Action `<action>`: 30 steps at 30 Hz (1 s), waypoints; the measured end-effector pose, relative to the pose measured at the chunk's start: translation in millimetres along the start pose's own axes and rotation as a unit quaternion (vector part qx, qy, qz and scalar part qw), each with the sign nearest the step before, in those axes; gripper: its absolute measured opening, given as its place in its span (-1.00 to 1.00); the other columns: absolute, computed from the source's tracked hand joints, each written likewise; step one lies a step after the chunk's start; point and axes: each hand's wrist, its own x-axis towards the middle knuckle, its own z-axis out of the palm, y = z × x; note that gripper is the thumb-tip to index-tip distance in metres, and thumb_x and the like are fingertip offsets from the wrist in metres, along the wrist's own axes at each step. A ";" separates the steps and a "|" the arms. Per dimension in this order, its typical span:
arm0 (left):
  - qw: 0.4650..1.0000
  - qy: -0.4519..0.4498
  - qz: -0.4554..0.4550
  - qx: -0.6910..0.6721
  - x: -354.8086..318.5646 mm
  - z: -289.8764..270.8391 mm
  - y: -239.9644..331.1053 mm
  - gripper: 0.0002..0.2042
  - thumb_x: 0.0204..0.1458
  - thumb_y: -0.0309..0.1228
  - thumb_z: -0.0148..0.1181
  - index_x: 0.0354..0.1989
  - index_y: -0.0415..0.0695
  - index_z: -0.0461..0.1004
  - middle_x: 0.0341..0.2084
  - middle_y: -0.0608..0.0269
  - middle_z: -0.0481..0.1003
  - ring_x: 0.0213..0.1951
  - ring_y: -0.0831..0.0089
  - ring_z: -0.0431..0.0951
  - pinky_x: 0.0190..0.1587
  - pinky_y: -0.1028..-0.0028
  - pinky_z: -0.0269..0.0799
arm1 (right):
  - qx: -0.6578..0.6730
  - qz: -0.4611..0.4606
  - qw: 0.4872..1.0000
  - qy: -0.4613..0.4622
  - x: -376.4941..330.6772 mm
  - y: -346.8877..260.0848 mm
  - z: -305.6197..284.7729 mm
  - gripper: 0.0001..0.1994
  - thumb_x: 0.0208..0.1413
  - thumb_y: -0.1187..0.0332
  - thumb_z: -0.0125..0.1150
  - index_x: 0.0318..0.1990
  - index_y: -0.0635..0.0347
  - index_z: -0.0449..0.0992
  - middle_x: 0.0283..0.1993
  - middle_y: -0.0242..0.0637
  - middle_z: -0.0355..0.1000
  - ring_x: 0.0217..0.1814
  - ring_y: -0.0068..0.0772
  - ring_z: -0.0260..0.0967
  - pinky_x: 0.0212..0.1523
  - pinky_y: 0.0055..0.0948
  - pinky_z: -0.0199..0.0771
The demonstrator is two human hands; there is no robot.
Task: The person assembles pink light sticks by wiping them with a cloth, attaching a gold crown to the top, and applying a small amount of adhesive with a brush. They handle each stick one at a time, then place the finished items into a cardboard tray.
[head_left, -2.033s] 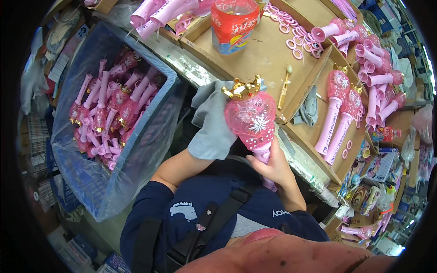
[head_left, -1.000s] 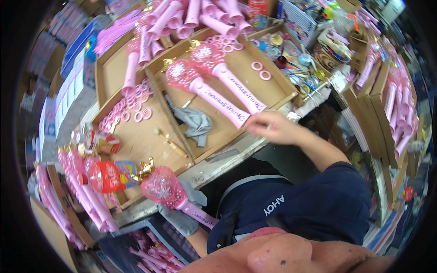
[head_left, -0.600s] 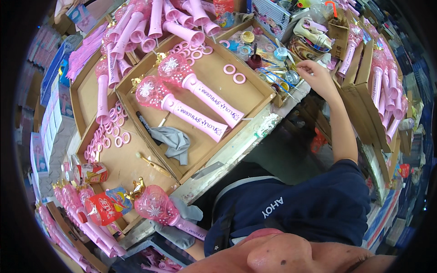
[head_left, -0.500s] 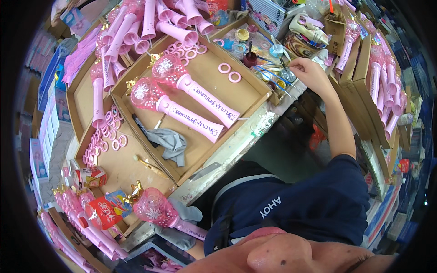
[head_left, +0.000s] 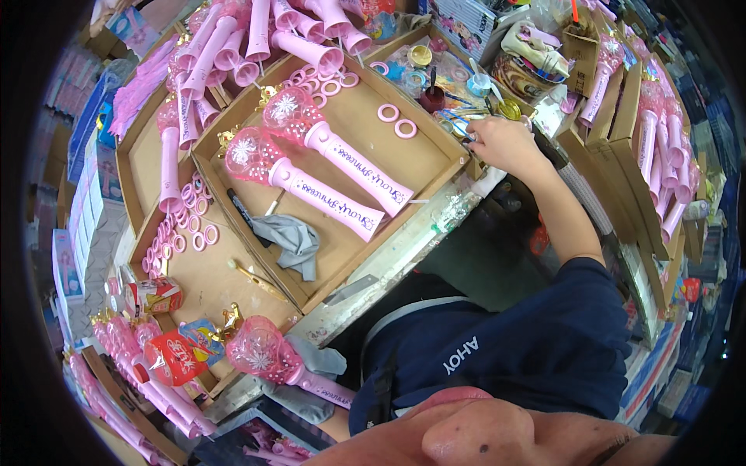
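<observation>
Right hand [head_left: 501,144]: fingers bent, tips down among small tools [head_left: 454,120] near a dark red bottle [head_left: 432,99]; whether they grasp anything cannot be told. Left hand [head_left: 294,398], in a grey covering: grasping a pink wand [head_left: 260,351], fingers largely hidden behind it. The wand is slanted at the bench's front edge, its gold crown [head_left: 230,320] just beside a red-labelled bottle [head_left: 175,357].

Between the hands, a cardboard tray [head_left: 429,158] contains two further wands [head_left: 330,203] side by side, a crumpled grey cloth [head_left: 289,239] and pink rings [head_left: 404,128]. The adjoining compartment holds a brush [head_left: 260,279]. Beyond: piled wands [head_left: 303,50].
</observation>
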 end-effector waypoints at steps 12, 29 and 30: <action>1.000 -0.014 -0.011 -0.006 0.5 -1.4 0.9 -0.48 0.09 -0.02 0.04 -0.03 -0.29 0.33 -0.30 0.08 0.45 -0.36 0.30 0.49 -0.33 0.39 0.47 | 0.376 0.058 0.833 0.402 17.5 87.7 -3.1 -0.79 0.11 0.40 0.23 -0.14 0.30 0.48 -0.37 -0.35 0.50 -0.39 -0.67 0.42 -0.34 -0.60 0.42; 1.000 -0.015 -0.018 -0.004 -4.0 -6.8 3.1 -0.48 0.09 -0.01 0.02 -0.07 -0.31 0.34 -0.39 0.08 0.44 -0.46 0.31 0.48 -0.42 0.41 0.45 | 0.136 0.061 0.906 0.397 15.5 112.8 45.6 -0.85 0.02 0.32 0.32 -0.28 0.14 0.55 -0.41 -0.32 0.52 -0.41 -0.43 0.50 -0.37 -0.47 0.47; 1.000 -0.014 -0.018 -0.005 -4.4 -7.2 3.1 -0.48 0.09 -0.01 0.02 -0.08 -0.31 0.34 -0.39 0.08 0.44 -0.46 0.31 0.47 -0.42 0.42 0.45 | 0.136 0.057 0.907 0.395 15.1 113.1 46.0 -0.85 0.02 0.33 0.32 -0.28 0.14 0.55 -0.41 -0.31 0.52 -0.41 -0.42 0.50 -0.36 -0.46 0.47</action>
